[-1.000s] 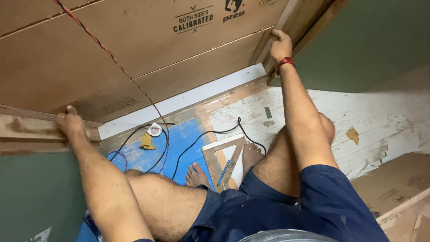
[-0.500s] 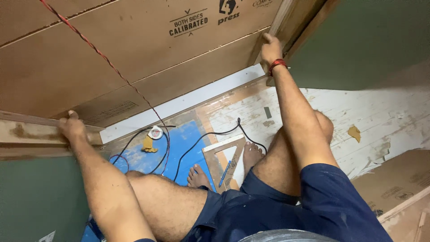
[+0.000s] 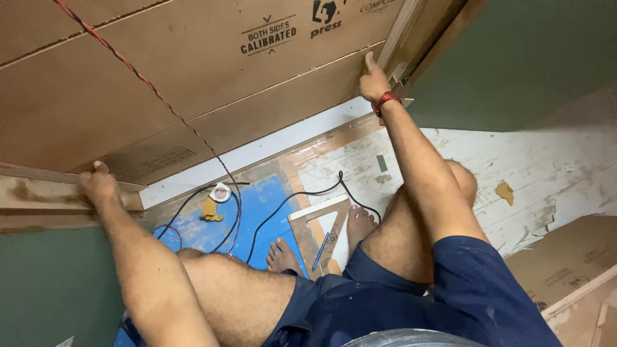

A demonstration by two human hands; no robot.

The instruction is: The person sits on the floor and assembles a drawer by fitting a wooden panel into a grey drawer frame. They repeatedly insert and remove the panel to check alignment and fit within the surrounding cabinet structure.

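Nearest the camera, the person crouches with bare knees drawn up, feet planted on the floor [image 3: 553, 160] beside a wooden set square [image 3: 324, 225] and a blue pencil [image 3: 321, 250] lying on it. Black cables [image 3: 283, 202] and a small tape roll [image 3: 220, 192] lie farther out on a blue patch of floor.

Both arms reach up and away from the body to a large brown board [image 3: 193, 83] that leans overhead, its long axis running from the lower left to the upper right of the view. The left hand [image 3: 99, 186] is the nearer and lower of the two: its fingers curl shut over the top of a wooden batten [image 3: 38, 196] at the board's lower left end, the thumb on the upper edge. The board's face lies just beyond and above those fingers.

The right hand [image 3: 374, 82], with a red thread band at the wrist, sits farther off and higher. Its fingers press flat, only loosely bent, against the board's right-hand edge where it meets a wooden frame strip [image 3: 405, 35]; whether they grip that edge or only push on it I cannot tell. A red twisted cord [image 3: 151, 90] crosses the board between the two hands.
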